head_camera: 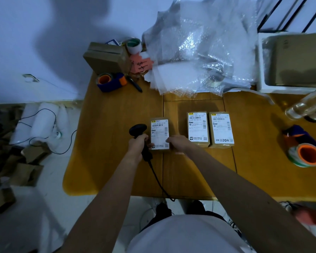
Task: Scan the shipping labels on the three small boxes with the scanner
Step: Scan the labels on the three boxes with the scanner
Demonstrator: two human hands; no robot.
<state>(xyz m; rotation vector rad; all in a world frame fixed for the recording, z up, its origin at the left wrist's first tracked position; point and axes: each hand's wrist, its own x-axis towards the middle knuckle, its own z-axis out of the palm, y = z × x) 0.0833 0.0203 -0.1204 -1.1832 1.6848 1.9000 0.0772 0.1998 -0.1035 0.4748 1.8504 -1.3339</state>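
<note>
Three small brown boxes with white shipping labels lie flat on the wooden table (117, 125). The left box (159, 132) sits apart from the other two; the middle box (198, 128) and the right box (221, 129) lie side by side, touching. My left hand (138, 146) grips the handle of a black corded scanner (138, 129), whose head points away, just left of the left box. My right hand (178, 142) rests on the left box's near right corner, fingers curled against it.
A tape dispenser (111, 81), a pen (134, 84) and a cardboard box (106, 58) sit at the back left. Bubble wrap (199, 52) fills the back middle. A white bin (290, 63), a clear bottle (306, 105) and tape rolls (305, 152) stand on the right.
</note>
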